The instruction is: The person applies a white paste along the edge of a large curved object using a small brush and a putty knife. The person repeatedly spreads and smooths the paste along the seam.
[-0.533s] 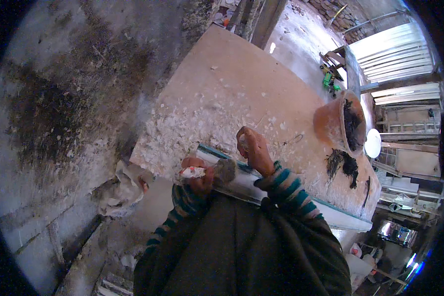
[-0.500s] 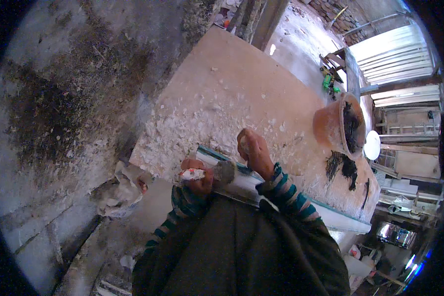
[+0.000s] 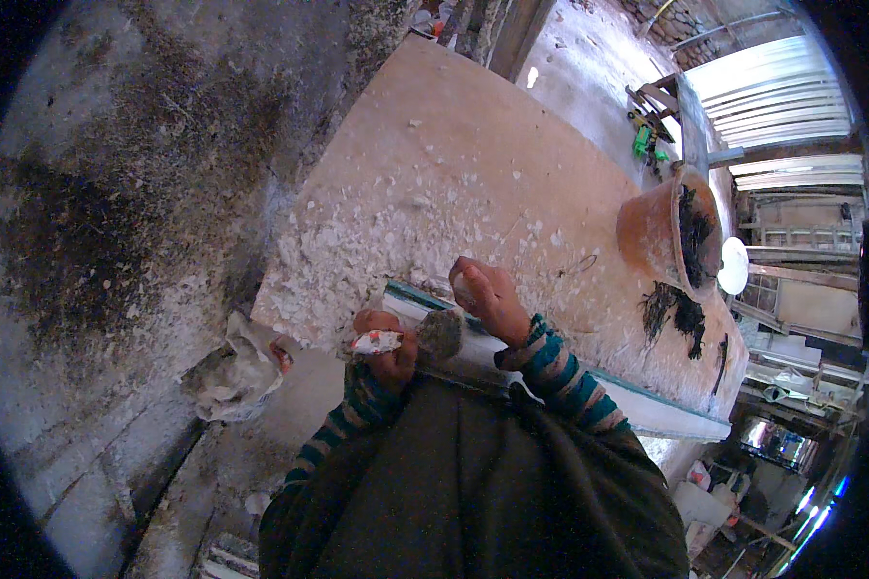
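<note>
Scraping at the edge of a flake-strewn tabletop [image 3: 473, 145]

The white strip [image 3: 589, 386] lies along the near edge; right hand [image 3: 488, 299] presses it, fingers together. Left hand [image 3: 386, 343] has fingers wrapped round a scraper [image 3: 410, 338]. A slip could gouge the strip.

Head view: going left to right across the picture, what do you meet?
Dark stained wall → crumpled rag → left hand holding a brush → right hand → orange bucket → white disc.
</note>
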### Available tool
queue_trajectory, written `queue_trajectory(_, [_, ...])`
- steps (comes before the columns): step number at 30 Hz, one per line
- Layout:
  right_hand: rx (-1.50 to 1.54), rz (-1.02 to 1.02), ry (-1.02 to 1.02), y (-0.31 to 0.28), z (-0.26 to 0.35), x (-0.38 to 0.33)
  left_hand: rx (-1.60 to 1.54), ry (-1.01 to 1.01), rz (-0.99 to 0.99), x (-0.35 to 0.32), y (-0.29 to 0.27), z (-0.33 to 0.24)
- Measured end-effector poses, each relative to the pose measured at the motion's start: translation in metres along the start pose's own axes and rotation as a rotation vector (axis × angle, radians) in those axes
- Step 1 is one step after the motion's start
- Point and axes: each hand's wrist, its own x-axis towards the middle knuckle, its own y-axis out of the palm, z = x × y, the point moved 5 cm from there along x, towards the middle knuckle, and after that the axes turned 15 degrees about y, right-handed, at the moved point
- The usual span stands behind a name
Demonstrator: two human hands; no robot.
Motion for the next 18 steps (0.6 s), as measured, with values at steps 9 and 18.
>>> queue_trajectory(9, [0.34,0.037,0.223,-0.003,-0.009,0.037,0.194,0.077,-0.047,-0.053,0.02,0.022])
queue_trajectory(18, [-0.321,0.088,0.028,0.048,-0.005,0.043,0.097,-0.015,-0.072,-0.034,0.009,0.014])
